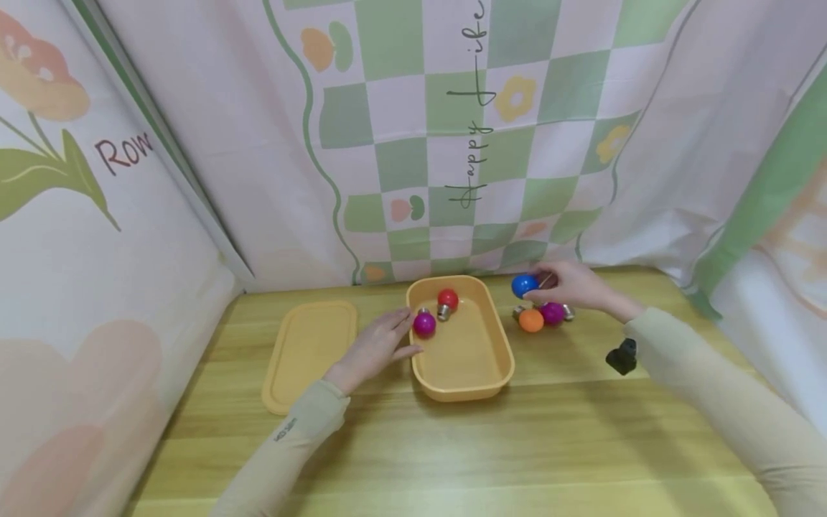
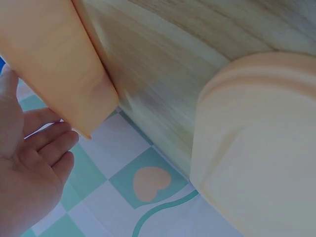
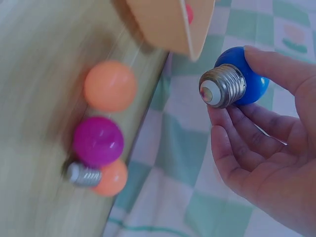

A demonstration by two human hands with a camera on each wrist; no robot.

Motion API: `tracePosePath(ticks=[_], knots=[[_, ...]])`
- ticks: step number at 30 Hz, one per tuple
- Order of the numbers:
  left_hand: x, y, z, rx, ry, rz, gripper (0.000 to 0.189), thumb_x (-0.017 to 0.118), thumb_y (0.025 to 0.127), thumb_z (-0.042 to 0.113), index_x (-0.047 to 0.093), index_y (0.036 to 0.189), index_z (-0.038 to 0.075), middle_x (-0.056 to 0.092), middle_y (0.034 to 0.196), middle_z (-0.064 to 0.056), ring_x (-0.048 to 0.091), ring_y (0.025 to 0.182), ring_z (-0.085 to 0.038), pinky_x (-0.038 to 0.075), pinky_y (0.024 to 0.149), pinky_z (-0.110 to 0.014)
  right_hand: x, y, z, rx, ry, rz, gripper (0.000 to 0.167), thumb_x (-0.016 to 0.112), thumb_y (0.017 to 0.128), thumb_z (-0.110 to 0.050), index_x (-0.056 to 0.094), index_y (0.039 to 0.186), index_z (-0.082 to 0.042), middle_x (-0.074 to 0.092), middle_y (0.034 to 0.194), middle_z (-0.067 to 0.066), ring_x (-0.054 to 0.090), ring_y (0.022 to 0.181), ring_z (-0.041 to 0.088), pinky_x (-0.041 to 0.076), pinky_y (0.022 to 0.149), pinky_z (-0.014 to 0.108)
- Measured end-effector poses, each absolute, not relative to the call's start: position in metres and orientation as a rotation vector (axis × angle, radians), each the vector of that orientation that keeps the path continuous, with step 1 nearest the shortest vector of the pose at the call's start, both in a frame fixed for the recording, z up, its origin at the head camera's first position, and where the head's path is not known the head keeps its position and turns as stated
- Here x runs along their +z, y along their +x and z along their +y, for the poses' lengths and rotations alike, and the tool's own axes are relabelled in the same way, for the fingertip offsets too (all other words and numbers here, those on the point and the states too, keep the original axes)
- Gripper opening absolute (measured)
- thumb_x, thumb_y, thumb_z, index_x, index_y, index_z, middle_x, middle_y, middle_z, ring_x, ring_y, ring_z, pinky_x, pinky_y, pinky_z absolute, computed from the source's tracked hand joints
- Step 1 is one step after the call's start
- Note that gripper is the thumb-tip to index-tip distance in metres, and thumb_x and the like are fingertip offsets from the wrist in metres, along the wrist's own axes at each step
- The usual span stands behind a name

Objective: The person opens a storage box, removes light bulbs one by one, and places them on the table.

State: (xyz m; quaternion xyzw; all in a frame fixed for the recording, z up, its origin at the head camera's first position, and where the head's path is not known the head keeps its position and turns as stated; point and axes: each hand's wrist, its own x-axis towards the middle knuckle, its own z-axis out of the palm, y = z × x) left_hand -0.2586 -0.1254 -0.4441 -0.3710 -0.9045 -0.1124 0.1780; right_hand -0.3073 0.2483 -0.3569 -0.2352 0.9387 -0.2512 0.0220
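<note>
My right hand [image 1: 568, 286] pinches a blue light bulb [image 1: 524, 286] between thumb and fingers, its metal screw base showing in the right wrist view. Below that hand lie an orange bulb [image 1: 531, 321] and a purple bulb [image 1: 552, 313] on the table; a second orange bulb [image 3: 111, 178] shows in the right wrist view, partly behind the purple one. At the left rim of a yellow plastic box [image 1: 474, 366], my left hand [image 1: 377, 341] rests with its fingers extended. Inside the box are a red bulb [image 1: 448, 300] and another purple bulb [image 1: 424, 324].
A yellow lid [image 1: 311, 352] lies flat on the wooden table [image 1: 400, 459], left of the box. Behind the table hangs a checkered curtain [image 1: 452, 158]. A small black object [image 1: 623, 357] appears beside the right sleeve.
</note>
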Motion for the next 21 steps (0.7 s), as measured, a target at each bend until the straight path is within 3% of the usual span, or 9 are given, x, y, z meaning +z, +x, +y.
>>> tracePosePath(ticks=[15, 21], knots=[[-0.444, -0.259, -0.126, -0.272, -1.058, -2.54, 0.067, 0.069, 0.09, 0.042, 0.056, 0.135, -0.006, 0.059, 0.136, -0.027, 0.059, 0.127, -0.038, 0.05, 0.11, -0.045, -0.373, -0.318, 0.303, -0.724, -0.51, 2.974, 0.056, 0.071, 0.09, -0.033, 0.059, 0.125, 0.009, 0.068, 0.115, 0.028, 0.068, 0.1, 0.037, 0.061, 0.082, 0.046], [-0.445, -0.26, -0.126, -0.275, -1.057, -2.552, 0.067, 0.068, 0.09, 0.042, 0.055, 0.136, -0.005, 0.058, 0.137, -0.027, 0.058, 0.128, -0.038, 0.05, 0.11, -0.045, -0.381, -0.319, 0.32, -0.72, -0.465, 2.994, 0.054, 0.071, 0.091, -0.032, 0.059, 0.121, 0.011, 0.066, 0.115, 0.032, 0.066, 0.1, 0.042, 0.061, 0.078, 0.045]])
